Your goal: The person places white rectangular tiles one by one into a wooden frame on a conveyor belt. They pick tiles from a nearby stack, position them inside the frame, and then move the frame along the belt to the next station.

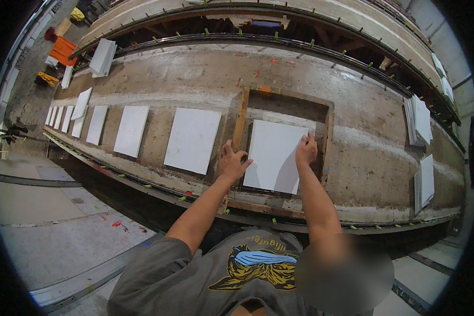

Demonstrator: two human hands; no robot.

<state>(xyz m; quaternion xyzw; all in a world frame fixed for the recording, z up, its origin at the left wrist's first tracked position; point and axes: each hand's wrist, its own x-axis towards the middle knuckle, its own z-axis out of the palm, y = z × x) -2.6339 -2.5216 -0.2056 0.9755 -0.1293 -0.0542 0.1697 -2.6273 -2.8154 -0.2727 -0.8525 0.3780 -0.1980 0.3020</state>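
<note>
the white square panel (275,156) is lying flat inside the wooden frame (240,122) on the long, stained casting bed (363,152), its far edge stopping short of the frame's far rail. we are pressing on it with both hands: our left hand (232,162) is spread wide, fingers fanned over the panel's left edge and the frame's left rail, and our right hand (306,149) is resting near the far right corner with its fingers bent down onto the surface, gripping nothing. more white panels (193,139) are lying in a row to the left along the bed, and stacks of panels (420,122) are sitting at the right end. in our judgement, to do this seating well we are wanting even pressure from both palms, sliding the panel rather than lifting it, so it is lying square to the rails with an even gap all round. we are keeping our fingertips clear of the seam between panel and rail so nothing is getting pinched, and we are checking the corners before easing off.
</note>
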